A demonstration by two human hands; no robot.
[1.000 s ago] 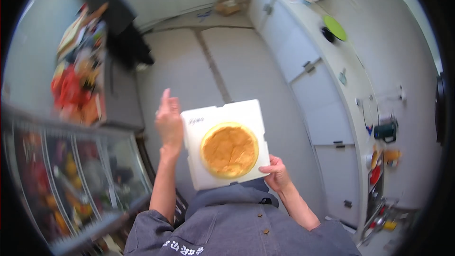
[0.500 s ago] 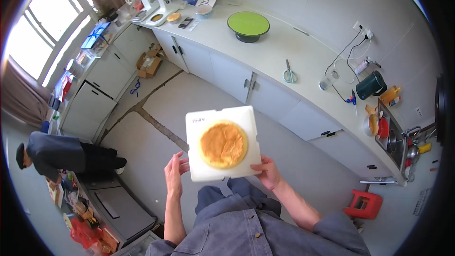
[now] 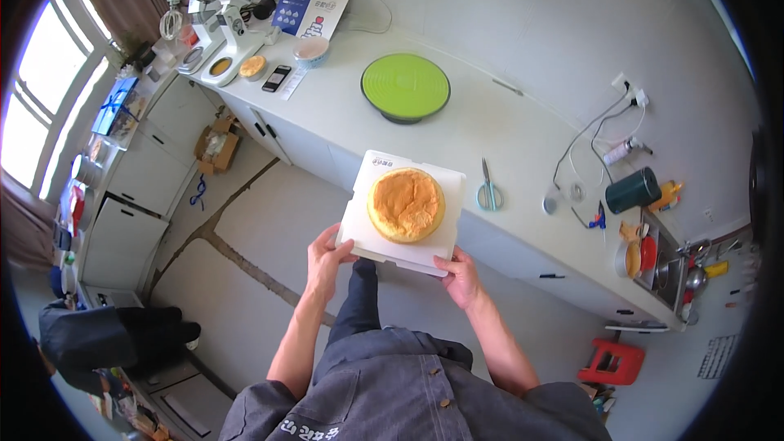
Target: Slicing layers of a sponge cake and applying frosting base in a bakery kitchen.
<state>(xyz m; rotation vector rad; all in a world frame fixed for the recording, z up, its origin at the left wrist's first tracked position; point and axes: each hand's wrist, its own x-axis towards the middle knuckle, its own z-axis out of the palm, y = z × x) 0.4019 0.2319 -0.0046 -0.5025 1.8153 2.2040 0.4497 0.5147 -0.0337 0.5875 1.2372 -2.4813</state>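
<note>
1. While both hands gripped it, a white square board [image 3: 359,233] was carried level above the floor, its far edge just at the front of the white counter [image 3: 523,147].
2. A round golden sponge cake [image 3: 406,204] sat in the middle of the board, upright and whole.
3. The left hand [image 3: 325,260] clasped the board's near left corner, thumb on top and fingers curled beneath.
4. The right hand [image 3: 461,278] pinched the near right corner the same way, thumb lying on the upper face.
5. On the counter beyond the board stood a green turntable [image 3: 406,86], well apart from the cake.
6. A pair of scissors [image 3: 488,188] lay on the counter just to the right of the board.
7. A stand mixer [image 3: 214,12] stood at the counter's far left end, near a phone [image 3: 276,78].
8. Another person [image 3: 98,343] was at the lower left, far from the hands.
</note>
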